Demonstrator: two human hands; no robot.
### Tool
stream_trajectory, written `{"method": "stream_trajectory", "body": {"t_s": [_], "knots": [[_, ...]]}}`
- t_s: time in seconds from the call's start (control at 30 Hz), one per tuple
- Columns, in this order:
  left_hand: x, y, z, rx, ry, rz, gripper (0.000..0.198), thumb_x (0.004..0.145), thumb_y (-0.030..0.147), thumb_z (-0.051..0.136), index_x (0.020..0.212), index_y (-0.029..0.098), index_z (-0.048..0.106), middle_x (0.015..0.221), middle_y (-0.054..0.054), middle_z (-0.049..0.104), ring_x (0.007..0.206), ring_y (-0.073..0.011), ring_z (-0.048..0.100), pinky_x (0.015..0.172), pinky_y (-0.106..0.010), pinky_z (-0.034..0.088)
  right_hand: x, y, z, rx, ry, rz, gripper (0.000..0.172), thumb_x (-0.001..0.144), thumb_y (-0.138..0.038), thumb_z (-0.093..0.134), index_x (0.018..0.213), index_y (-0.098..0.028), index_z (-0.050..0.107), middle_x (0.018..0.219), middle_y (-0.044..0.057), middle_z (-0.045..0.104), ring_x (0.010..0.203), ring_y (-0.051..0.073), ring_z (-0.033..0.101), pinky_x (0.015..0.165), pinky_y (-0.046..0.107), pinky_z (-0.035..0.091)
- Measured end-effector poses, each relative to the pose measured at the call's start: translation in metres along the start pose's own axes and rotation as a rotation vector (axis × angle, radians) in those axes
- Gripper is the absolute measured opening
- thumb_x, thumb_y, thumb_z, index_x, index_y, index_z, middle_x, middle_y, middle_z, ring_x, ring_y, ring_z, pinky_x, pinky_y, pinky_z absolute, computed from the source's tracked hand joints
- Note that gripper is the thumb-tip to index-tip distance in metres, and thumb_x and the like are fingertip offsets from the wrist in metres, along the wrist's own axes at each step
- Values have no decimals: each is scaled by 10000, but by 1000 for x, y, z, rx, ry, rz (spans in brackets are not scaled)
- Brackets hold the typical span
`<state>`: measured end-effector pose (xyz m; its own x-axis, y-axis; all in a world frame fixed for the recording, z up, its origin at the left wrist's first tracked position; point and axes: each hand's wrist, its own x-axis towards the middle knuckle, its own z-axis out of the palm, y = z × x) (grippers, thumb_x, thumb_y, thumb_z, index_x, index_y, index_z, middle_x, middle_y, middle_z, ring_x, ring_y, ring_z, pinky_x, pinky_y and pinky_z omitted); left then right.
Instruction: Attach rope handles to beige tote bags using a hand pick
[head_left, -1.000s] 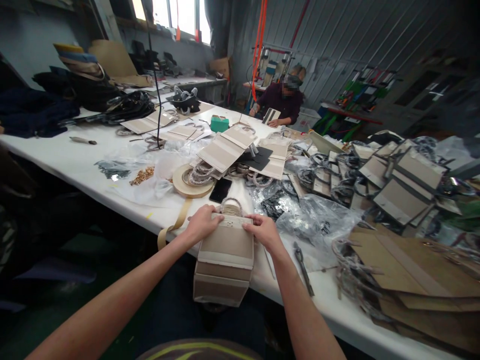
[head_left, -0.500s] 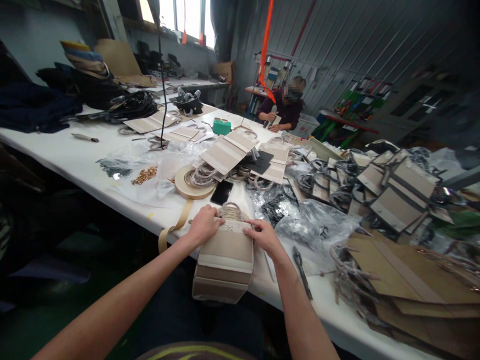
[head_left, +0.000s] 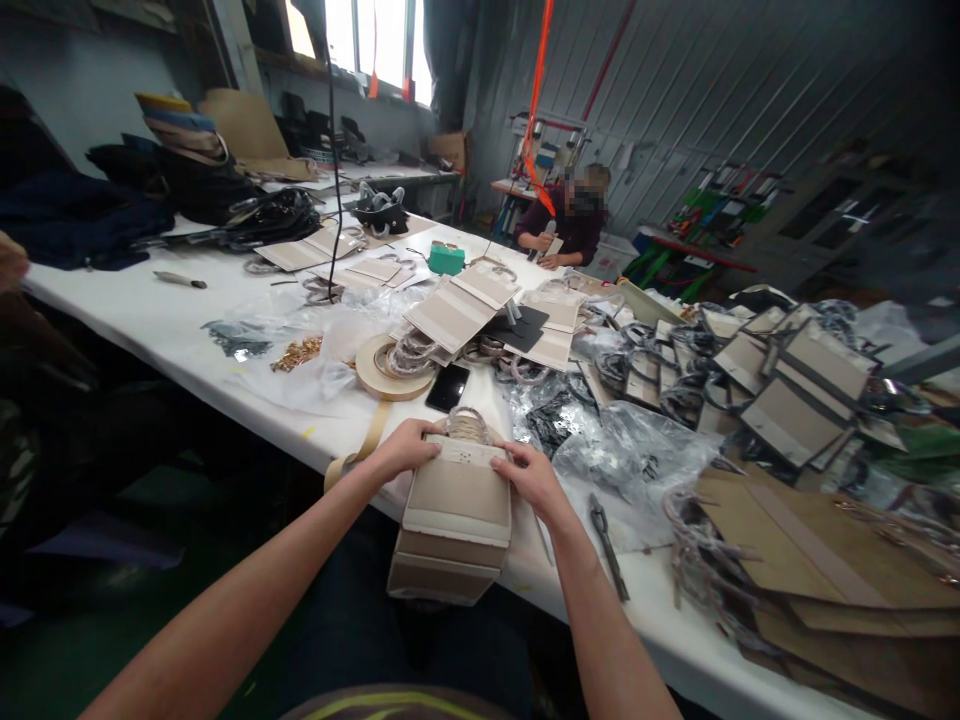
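Observation:
A beige bag panel [head_left: 459,494] lies over the table's near edge, its lower part folded down toward my lap. Along its top runs a pale strip with several small holes, and wrapped rope-like handles [head_left: 469,425] stick out beyond it. My left hand [head_left: 409,447] grips the panel's upper left edge, thumb on top and fingers underneath. At the upper right edge, my right hand [head_left: 531,474] pinches the panel the same way. The fingers under the panel are hidden. A black phone [head_left: 448,387] lies just past the handles.
A tape roll [head_left: 373,366] sits left of the phone, with a loose strip trailing to the edge. Pliers-like tool [head_left: 607,545] lies right of my right hand. Brown panels [head_left: 795,540] pile at right. Clear plastic bags [head_left: 630,450] spread mid-table. A co-worker [head_left: 574,215] sits across.
My left hand has shifted slightly down along the panel's left edge and lies flatter. The right hand keeps its hold. The view has moved a little; a blurred hand-like shape appears at far left.

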<state>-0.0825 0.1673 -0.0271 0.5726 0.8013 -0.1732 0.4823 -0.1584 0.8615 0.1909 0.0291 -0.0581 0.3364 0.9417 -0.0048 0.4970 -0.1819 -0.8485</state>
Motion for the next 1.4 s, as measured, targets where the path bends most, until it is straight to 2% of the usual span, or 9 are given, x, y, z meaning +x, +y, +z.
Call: {"method": "stream_trajectory", "body": {"t_s": [0.1, 0.23, 0.4, 0.6, 0.73, 0.83, 1.1, 1.3, 1.4], "knots": [[4, 0, -2, -84, -7, -56, 463, 769, 130, 728, 1199, 120, 898, 995, -66, 865, 879, -261, 753, 751, -307, 531, 0, 0, 0, 12, -2, 12, 589, 824, -556, 821, 1296, -210, 894, 1201, 122, 816, 1050, 304, 694, 1015, 436, 537], [11, -4, 2, -100, 45, -92, 434, 708, 91, 731, 1103, 113, 910, 860, -50, 817, 772, -214, 690, 684, -283, 467, 3, 3, 0, -7, -2, 26, 595, 814, -555, 820, 1292, -209, 897, 1191, 126, 816, 1043, 306, 697, 998, 434, 542], [20, -9, 6, 13, 100, -91, 365, 699, 120, 785, 1049, 117, 890, 808, -43, 757, 763, -222, 665, 681, -294, 460, 6, 5, -2, -58, -13, 22, 596, 813, -558, 813, 1300, -227, 900, 1098, 116, 794, 976, 298, 682, 952, 433, 536], [24, -9, 7, 186, 147, -9, 447, 660, 85, 747, 1089, 150, 854, 972, -91, 781, 944, -280, 710, 820, -322, 523, 3, 4, -1, -17, 5, 18, 592, 810, -549, 824, 1290, -210, 900, 1106, 114, 815, 990, 303, 702, 933, 414, 548], [24, -8, 6, 98, 112, -18, 458, 627, 114, 732, 1072, 162, 830, 1089, -108, 793, 1006, -294, 722, 835, -326, 539, 2, 4, 1, 1, 1, 32, 593, 806, -542, 821, 1290, -209, 899, 1064, 98, 826, 927, 283, 688, 896, 403, 543], [22, -8, 3, 68, 104, 15, 405, 604, 145, 716, 998, 163, 808, 1055, -100, 786, 996, -292, 717, 825, -328, 535, 4, 2, 3, 27, 22, 34, 582, 799, -526, 829, 1276, -200, 901, 1039, 91, 835, 906, 278, 688, 887, 403, 544], [11, -12, -1, -37, 79, -18, 405, 570, 359, 736, 934, 185, 775, 990, -81, 760, 881, -289, 690, 761, -353, 546, 7, 3, 6, 76, 21, -67, 463, 821, -366, 838, 1255, -215, 898, 1231, 90, 852, 1115, 296, 745, 1069, 423, 555], [14, -5, -2, -103, 28, -42, 579, 552, 430, 736, 1071, 178, 781, 973, -74, 749, 888, -306, 674, 778, -374, 536, 5, 7, 8, 96, 52, -45, 403, 831, -300, 859, 1229, -250, 902, 1205, 61, 843, 1081, 266, 749, 999, 375, 571], [11, 1, 1, -85, 6, -37, 602, 580, 419, 675, 1132, 195, 762, 948, -63, 753, 901, -320, 684, 771, -372, 527, 3, 5, 10, 107, 76, -55, 401, 846, -262, 841, 1244, -259, 895, 1246, 54, 842, 1124, 264, 753, 1036, 376, 567]]}}
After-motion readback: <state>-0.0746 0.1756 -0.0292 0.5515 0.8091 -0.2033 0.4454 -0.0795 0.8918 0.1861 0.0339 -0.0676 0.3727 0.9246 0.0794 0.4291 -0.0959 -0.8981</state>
